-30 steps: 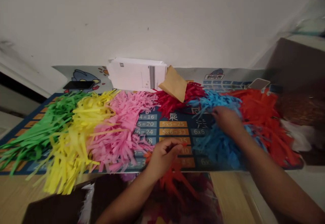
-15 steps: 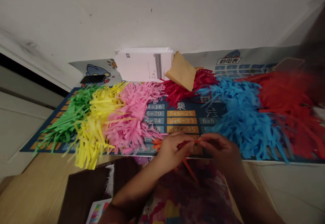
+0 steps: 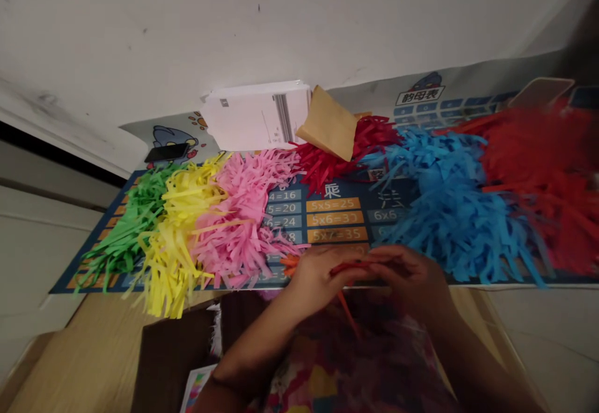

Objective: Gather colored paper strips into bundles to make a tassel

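Close together at the front edge of the table, my left hand [image 3: 318, 279] and my right hand [image 3: 414, 279] have their fingers bent and pinched around a red-orange paper tassel [image 3: 353, 266]. Its twisted red middle runs from one hand to the other. Loose orange strips [image 3: 290, 264] poke out left of my left hand, and a thin orange strip [image 3: 347, 310] hangs below it. My fingers cover much of the tassel. A pink fringed bundle [image 3: 238, 229] lies just left of my left hand, a blue one [image 3: 449, 213] just right of my right hand.
Green [image 3: 135, 219], yellow [image 3: 175, 232] and red [image 3: 547, 176] fringed bundles lie on the printed times-table mat [image 3: 334, 218]. Behind are a dark red bundle [image 3: 322, 166], a tan paper piece [image 3: 327, 125], a white stack [image 3: 257, 116] against the wall, and a black phone [image 3: 167, 153].
My hands have come slightly closer together, and more of the red twisted middle shows between them. The view has shifted and tilted slightly; the bundles lie as before.
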### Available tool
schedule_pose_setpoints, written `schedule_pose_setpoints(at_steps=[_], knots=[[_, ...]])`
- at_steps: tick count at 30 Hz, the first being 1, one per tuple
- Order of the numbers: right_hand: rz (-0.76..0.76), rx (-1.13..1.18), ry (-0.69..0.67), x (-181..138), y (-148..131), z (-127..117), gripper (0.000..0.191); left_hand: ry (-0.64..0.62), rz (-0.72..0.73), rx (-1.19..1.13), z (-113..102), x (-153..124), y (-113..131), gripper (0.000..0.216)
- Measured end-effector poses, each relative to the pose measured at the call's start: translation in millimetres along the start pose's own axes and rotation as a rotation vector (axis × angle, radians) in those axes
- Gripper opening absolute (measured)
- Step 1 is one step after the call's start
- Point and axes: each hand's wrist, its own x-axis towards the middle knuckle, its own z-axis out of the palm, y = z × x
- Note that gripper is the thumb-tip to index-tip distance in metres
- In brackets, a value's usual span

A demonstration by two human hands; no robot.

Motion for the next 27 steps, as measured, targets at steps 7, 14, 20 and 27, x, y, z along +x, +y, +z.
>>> schedule_pose_setpoints(at_steps=[7, 14, 20, 27], knots=[[-0.179, -0.261, 0.198, -6, -2, 3, 0.012, 0.094, 0.073, 0.160, 6, 0, -2, 0.013], [-0.292, -0.401, 0.206, -9, 0, 1, 0.019, 0.066, 0.118, 0.120, 11, 2, 3, 0.011], [-0.270, -0.434, 0.223, -14, -1, -5, 0.019, 0.106, 0.101, 0.194, 17, 2, 6, 0.007], [-0.244, -0.433, 0.233, -17, -4, -7, 0.021, 0.148, 0.251, 0.169, 22, 1, 2, 0.014]])
